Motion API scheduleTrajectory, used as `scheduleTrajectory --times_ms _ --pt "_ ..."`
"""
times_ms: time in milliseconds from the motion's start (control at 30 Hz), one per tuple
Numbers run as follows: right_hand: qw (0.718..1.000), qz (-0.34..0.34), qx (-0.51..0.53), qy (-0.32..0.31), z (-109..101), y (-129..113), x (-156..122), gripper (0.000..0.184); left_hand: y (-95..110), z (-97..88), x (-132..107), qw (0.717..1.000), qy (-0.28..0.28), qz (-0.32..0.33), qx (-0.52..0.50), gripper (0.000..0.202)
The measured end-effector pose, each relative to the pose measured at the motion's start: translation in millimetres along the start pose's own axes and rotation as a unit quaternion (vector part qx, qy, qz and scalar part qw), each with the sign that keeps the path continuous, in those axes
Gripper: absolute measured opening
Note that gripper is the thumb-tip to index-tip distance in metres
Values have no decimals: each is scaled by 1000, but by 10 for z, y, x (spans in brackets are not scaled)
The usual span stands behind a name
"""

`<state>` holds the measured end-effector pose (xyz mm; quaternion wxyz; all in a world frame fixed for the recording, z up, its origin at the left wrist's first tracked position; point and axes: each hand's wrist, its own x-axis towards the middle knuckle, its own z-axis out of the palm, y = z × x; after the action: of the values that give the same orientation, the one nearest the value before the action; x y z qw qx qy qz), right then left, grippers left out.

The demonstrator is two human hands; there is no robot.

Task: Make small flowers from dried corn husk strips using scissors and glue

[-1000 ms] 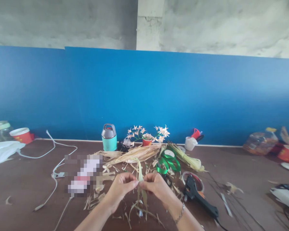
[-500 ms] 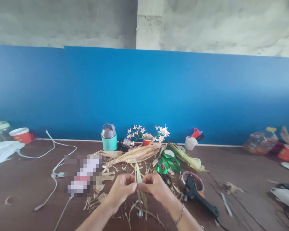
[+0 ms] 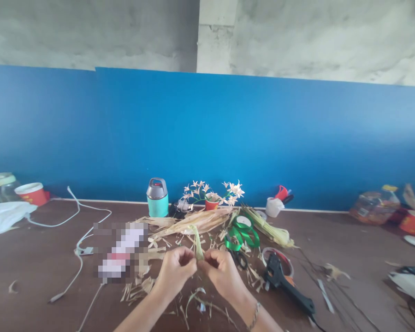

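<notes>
My left hand (image 3: 174,271) and my right hand (image 3: 222,272) meet over the brown table (image 3: 41,263), both pinching one pale green corn-husk strip (image 3: 197,242) that sticks up between the fingertips. Loose husk scraps (image 3: 138,288) lie under and around my hands. Behind them lies a pile of dried husks (image 3: 193,221). A coil of green ribbon (image 3: 244,233) sits just beyond my right hand, with black scissors (image 3: 241,259) beside it.
A black glue gun (image 3: 285,283) lies to the right by a tape roll (image 3: 280,253). At the blue wall stand a teal flask (image 3: 157,198), a small pot of husk flowers (image 3: 210,194) and a white cup (image 3: 273,205). White cable (image 3: 78,240) runs at left; red cups stand at both ends.
My hands have drawn slightly closer together and lower. The husk strip's hanging lower part no longer shows below my fingers; only its upper tip stands up.
</notes>
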<state>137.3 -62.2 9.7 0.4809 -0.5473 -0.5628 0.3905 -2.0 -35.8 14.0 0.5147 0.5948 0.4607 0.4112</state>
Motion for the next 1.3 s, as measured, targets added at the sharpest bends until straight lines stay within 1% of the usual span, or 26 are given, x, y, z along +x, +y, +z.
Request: scheduleTrajectory --times_ms 100,300,467,567,733,833,900,967,1033,1100,1133,1200,1267,1300 --pt "999 24 30 -35 -43 -2 20 28 9 -46 4 999 -40 -25 -24 13" --pt "998 38 30 -46 -97 5 35 26 3 -72 0 997 -61 -42 -34 20" --pt "997 48 37 -50 -111 5 38 26 68 -46 -35 997 -46 -46 -33 17" --pt "997 52 34 -47 -107 -10 34 29 98 -44 -48 998 -45 -34 -23 17" --pt "997 54 18 -44 -96 -1 41 31 40 -50 -29 999 -50 -9 6 15" --pt "998 42 -10 -38 -68 37 36 25 -15 -20 -20 999 -31 12 21 13" --pt "999 10 -47 -12 -26 40 2 22 -36 4 -17 999 -7 22 23 12" --pt "995 -55 -85 23 29 -1 -63 22 -47 9 -6 999 20 24 18 10" --pt "988 -121 -93 38 65 -83 -143 21 -56 -23 24 999 50 5 8 9" --pt "987 -146 -56 36 42 -180 -201 20 -69 -88 71 996 85 -36 -16 12" --pt "988 -143 -23 46 -5 -221 -210 18 -77 -126 97 993 104 -40 -33 15" --pt "986 -123 60 98 -175 -268 -174 17 -89 -193 141 989 123 -29 -72 19" --pt "959 -106 142 222 -429 -249 -66 20 -96 -228 163 986 113 -28 -122 22" --pt "947 -94 153 265 -570 -215 7 22 -97 -232 166 983 98 -30 -151 23"
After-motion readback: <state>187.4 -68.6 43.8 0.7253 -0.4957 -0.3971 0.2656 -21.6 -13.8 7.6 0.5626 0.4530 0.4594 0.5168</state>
